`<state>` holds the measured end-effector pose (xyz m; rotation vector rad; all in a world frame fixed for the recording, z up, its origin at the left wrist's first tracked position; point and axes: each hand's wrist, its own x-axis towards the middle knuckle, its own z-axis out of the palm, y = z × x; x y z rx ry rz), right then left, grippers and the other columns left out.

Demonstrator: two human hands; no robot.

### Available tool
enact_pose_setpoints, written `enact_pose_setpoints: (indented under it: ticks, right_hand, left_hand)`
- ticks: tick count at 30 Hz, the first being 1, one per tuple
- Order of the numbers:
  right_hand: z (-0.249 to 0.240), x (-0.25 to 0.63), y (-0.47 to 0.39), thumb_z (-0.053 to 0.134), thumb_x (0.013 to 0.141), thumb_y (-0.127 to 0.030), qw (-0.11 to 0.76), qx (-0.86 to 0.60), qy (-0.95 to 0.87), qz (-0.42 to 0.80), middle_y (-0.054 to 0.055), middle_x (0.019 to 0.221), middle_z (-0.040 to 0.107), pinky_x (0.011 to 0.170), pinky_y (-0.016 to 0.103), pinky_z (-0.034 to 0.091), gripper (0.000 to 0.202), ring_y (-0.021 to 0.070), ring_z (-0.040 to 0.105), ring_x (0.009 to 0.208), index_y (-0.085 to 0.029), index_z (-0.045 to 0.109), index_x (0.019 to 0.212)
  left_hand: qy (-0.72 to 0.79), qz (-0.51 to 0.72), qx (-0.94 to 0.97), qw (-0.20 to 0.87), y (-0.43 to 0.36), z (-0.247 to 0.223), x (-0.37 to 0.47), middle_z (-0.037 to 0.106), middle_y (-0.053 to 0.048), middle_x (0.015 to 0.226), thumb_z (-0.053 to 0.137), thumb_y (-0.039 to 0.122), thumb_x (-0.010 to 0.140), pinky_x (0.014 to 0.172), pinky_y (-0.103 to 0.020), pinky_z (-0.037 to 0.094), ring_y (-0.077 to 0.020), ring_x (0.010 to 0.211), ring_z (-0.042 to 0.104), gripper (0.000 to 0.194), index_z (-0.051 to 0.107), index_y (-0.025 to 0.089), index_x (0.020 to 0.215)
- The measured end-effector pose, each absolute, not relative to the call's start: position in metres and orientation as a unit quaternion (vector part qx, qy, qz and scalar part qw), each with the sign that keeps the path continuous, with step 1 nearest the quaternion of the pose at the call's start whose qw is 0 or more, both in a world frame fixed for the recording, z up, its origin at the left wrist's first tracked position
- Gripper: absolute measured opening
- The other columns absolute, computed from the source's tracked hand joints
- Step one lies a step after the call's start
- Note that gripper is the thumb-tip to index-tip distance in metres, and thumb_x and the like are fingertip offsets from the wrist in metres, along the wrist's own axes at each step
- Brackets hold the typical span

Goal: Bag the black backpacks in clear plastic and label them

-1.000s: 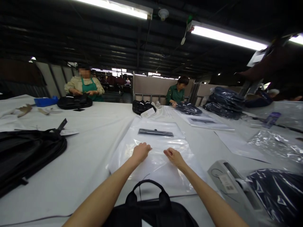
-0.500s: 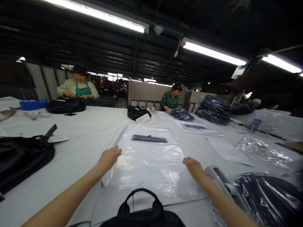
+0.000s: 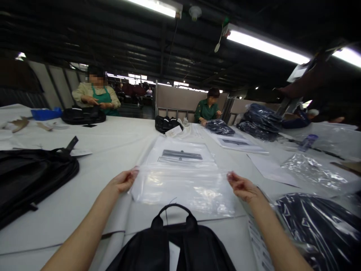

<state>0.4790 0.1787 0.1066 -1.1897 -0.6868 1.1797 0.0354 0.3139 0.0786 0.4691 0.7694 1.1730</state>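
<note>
A clear plastic bag point(image 3: 180, 188) is stretched between my two hands over a stack of similar bags point(image 3: 183, 146) with a dark printed panel. My left hand point(image 3: 124, 180) pinches the bag's upper left corner, fingers closed. At the upper right corner my right hand point(image 3: 241, 185) grips the same edge between thumb and fingers. Nearest to me, below the bag, sits a black backpack point(image 3: 152, 244) with its top handle up and a white tag between its straps.
Another black bag point(image 3: 36, 177) lies at left. Plastic-wrapped dark bags rest at right point(image 3: 316, 226) and far right point(image 3: 259, 120). Two co-workers stand across the white table point(image 3: 107, 139), one in a green apron point(image 3: 103, 97), one in a green shirt point(image 3: 207, 110). Crumpled plastic point(image 3: 316, 169) lies at right.
Both hands have lifted the bag's upper edge off the stack and moved slightly apart. The view has tilted down, showing more of the backpack.
</note>
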Motion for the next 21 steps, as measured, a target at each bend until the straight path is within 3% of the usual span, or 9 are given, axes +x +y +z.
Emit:
enact_pose_setpoints:
  ticks: [3, 6, 8, 10, 12, 14, 15, 18, 21]
  right_hand:
    - [0.103, 0.480, 0.178, 0.032, 0.086, -0.015, 0.639, -0.484, -0.265, 0.537, -0.005, 0.047, 0.035, 0.027, 0.008, 0.019, 0.033, 0.0032, 0.034, 0.035, -0.020, 0.038, 0.054]
    - [0.109, 0.470, 0.177, 0.039, 0.083, -0.027, 0.667, -0.455, -0.262, 0.529, -0.007, 0.048, 0.030, 0.032, 0.013, 0.029, 0.032, 0.0052, 0.033, 0.039, -0.021, 0.033, 0.052]
    - [0.119, 0.456, 0.173, 0.055, 0.076, -0.031, 0.717, -0.457, -0.323, 0.415, -0.006, 0.052, 0.033, 0.042, 0.019, 0.040, 0.030, 0.0075, 0.038, 0.045, -0.021, 0.036, 0.056]
    - [0.123, 0.439, 0.166, 0.068, 0.068, -0.028, 0.728, -0.486, -0.450, 0.180, -0.006, 0.057, 0.038, 0.054, 0.024, 0.043, 0.033, 0.0098, 0.042, 0.053, -0.021, 0.038, 0.059]
    - [0.115, 0.421, 0.155, 0.071, 0.067, -0.024, 0.613, -0.499, -0.610, -0.053, -0.004, 0.060, 0.042, 0.062, 0.027, 0.041, 0.034, 0.0128, 0.045, 0.061, -0.020, 0.038, 0.058]
    - [0.092, 0.408, 0.141, 0.061, 0.075, -0.016, 0.423, -0.495, -0.739, -0.173, -0.001, 0.063, 0.047, 0.070, 0.031, 0.038, 0.026, 0.0156, 0.046, 0.068, -0.019, 0.041, 0.058]
    - [0.076, 0.403, 0.133, 0.053, 0.077, -0.010, 0.338, -0.493, -0.777, -0.197, 0.000, 0.062, 0.049, 0.072, 0.033, 0.036, 0.023, 0.0164, 0.047, 0.068, -0.019, 0.043, 0.058]
    - [0.026, 0.396, 0.109, 0.041, 0.075, -0.001, 0.191, -0.525, -0.807, -0.195, 0.002, 0.060, 0.055, 0.072, 0.035, 0.033, 0.024, 0.0174, 0.048, 0.063, -0.017, 0.052, 0.061]
    - [-0.001, 0.395, 0.091, 0.040, 0.079, -0.008, 0.148, -0.593, -0.787, -0.079, 0.004, 0.064, 0.059, 0.069, 0.033, 0.033, 0.023, 0.0184, 0.051, 0.065, -0.017, 0.054, 0.064]
  left_hand:
    - [0.361, 0.461, 0.300, 0.753, 0.298, 0.074, 0.027, 0.032, 0.008, 0.048, 0.051, 0.008, 0.082, 0.028, -0.012, 0.025, -0.0020, 0.033, 0.026, 0.018, 0.050, 0.013, 0.064]
    - [0.343, 0.435, 0.384, 0.738, 0.284, 0.090, 0.016, 0.033, 0.006, 0.051, 0.054, 0.015, 0.079, 0.033, -0.014, 0.024, -0.0029, 0.037, 0.026, 0.021, 0.046, 0.014, 0.060]
    - [0.317, 0.451, 0.430, 0.715, 0.275, 0.109, 0.010, 0.038, 0.005, 0.057, 0.059, 0.018, 0.075, 0.041, -0.016, 0.029, -0.0049, 0.044, 0.033, 0.018, 0.046, 0.015, 0.063]
    - [0.322, 0.475, 0.565, 0.592, 0.265, 0.125, 0.008, 0.040, 0.005, 0.062, 0.067, 0.019, 0.069, 0.050, -0.018, 0.033, -0.0075, 0.053, 0.037, 0.020, 0.047, 0.016, 0.067]
    - [0.323, 0.421, 0.773, 0.346, 0.250, 0.128, 0.010, 0.043, 0.004, 0.064, 0.071, 0.022, 0.067, 0.060, -0.023, 0.034, -0.0107, 0.062, 0.040, 0.024, 0.047, 0.017, 0.067]
    - [0.276, 0.257, 0.921, 0.099, 0.233, 0.113, 0.014, 0.048, 0.002, 0.067, 0.068, 0.026, 0.069, 0.068, -0.029, 0.035, -0.0144, 0.067, 0.044, 0.022, 0.048, 0.017, 0.067]
    - [0.247, 0.170, 0.953, 0.032, 0.224, 0.101, 0.016, 0.052, 0.001, 0.069, 0.065, 0.025, 0.070, 0.070, -0.031, 0.035, -0.0162, 0.068, 0.046, 0.017, 0.050, 0.017, 0.067]
    - [0.228, 0.003, 0.973, -0.029, 0.204, 0.059, 0.016, 0.059, -0.004, 0.072, 0.050, 0.018, 0.078, 0.071, -0.035, 0.038, -0.0197, 0.068, 0.052, 0.008, 0.054, 0.018, 0.071]
    - [0.262, -0.020, 0.964, 0.044, 0.197, 0.038, 0.015, 0.063, -0.010, 0.075, 0.040, 0.014, 0.080, 0.075, -0.040, 0.040, -0.0245, 0.071, 0.057, 0.019, 0.057, 0.016, 0.072]
